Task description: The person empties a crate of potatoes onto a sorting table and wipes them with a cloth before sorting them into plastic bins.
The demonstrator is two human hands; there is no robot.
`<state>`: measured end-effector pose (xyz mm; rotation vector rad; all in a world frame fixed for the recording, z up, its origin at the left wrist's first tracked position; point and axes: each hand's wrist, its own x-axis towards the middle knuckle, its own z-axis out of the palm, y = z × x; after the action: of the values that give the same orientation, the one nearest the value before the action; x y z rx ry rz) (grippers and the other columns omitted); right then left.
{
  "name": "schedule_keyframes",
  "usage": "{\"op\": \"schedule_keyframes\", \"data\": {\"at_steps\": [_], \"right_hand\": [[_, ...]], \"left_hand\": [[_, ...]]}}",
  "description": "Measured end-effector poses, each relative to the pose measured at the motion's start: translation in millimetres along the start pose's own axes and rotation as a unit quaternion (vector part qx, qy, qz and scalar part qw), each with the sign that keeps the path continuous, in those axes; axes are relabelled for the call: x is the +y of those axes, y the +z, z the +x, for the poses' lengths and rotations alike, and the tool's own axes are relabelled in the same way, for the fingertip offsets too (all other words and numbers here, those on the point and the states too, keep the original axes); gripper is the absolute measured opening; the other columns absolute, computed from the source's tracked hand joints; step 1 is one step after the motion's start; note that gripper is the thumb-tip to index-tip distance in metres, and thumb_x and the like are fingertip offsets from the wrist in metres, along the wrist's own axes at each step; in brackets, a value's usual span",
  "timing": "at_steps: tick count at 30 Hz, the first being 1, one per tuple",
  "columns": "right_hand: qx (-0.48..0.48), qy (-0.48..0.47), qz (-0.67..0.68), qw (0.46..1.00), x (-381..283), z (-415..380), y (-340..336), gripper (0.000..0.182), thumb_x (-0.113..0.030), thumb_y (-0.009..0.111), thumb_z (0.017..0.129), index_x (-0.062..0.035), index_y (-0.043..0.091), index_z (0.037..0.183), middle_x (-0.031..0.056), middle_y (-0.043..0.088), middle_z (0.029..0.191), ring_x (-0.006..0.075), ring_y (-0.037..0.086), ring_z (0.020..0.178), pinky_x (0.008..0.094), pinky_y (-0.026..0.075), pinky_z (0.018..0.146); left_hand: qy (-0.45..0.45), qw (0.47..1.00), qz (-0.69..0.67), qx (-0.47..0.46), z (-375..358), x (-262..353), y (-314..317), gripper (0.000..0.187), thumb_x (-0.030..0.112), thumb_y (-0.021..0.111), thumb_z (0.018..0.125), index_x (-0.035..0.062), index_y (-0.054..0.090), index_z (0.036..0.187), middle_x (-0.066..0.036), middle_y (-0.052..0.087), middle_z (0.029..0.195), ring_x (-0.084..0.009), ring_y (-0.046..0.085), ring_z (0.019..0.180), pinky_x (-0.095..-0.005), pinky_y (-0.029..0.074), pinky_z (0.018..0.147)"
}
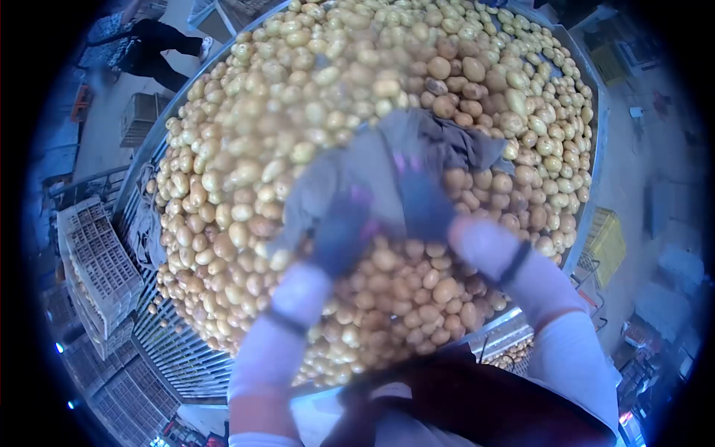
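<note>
A grey cloth (376, 153) lies bunched and spread over a big heap of potatoes (216, 190). My left hand (342, 231), in a dark glove with pinkish fingertips, holds the cloth's near left part. Close by on the right, my right hand (424, 197), gloved the same way, grips the cloth near its middle. Both hands and the cloth are smeared by motion, so single fingers are hard to make out. The cloth's darker folds reach off to the right across the potatoes. Some potatoes around the cloth look browner than the paler ones at the far side.
A metal-edged slatted table (190, 361) bears the heap. Another dark cloth (147, 235) hangs at its left edge. Stacked plastic crates (100, 249) stand at left, a yellow crate (607, 242) at right. A person in dark trousers (153, 52) is at the upper left.
</note>
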<state>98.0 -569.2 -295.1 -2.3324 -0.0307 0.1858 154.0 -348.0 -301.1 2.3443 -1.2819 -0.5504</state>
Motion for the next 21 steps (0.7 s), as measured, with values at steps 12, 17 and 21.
{"op": "schedule_keyframes", "data": {"at_steps": [12, 17, 21], "right_hand": [[0.107, -0.132, -0.133, 0.977, 33, 42, 31, 0.052, -0.033, 0.064, 0.088, -0.0034, 0.059, 0.130, 0.0193, 0.061, 0.128, 0.0332, 0.051, 0.130, 0.0506, 0.044, 0.102], [0.171, -0.207, -0.180, 0.946, 51, 8, 14, 0.049, -0.032, 0.064, 0.091, -0.0087, 0.058, 0.134, 0.0152, 0.063, 0.128, 0.0343, 0.055, 0.124, 0.0481, 0.043, 0.104], [0.139, -0.198, -0.139, 0.960, 52, -31, 0, 0.045, -0.033, 0.064, 0.093, -0.0121, 0.061, 0.133, 0.0119, 0.063, 0.129, 0.0336, 0.053, 0.125, 0.0472, 0.039, 0.109]], "left_hand": [[-0.178, 0.976, 0.091, -0.091, 35, 0, 19, 0.042, 0.022, 0.061, 0.088, -0.0020, 0.061, 0.123, -0.022, 0.061, 0.125, -0.0375, 0.057, 0.118, -0.0438, 0.043, 0.103], [-0.041, 0.986, 0.074, 0.145, 2, 16, -9, 0.043, 0.044, 0.061, 0.094, 0.0042, 0.071, 0.110, -0.017, 0.071, 0.104, -0.0323, 0.067, 0.098, -0.0443, 0.050, 0.087], [-0.211, 0.946, -0.147, 0.197, -65, 53, -94, 0.034, 0.035, 0.068, 0.093, 0.0041, 0.073, 0.106, -0.012, 0.074, 0.090, -0.0221, 0.071, 0.082, -0.0365, 0.055, 0.073]]}}
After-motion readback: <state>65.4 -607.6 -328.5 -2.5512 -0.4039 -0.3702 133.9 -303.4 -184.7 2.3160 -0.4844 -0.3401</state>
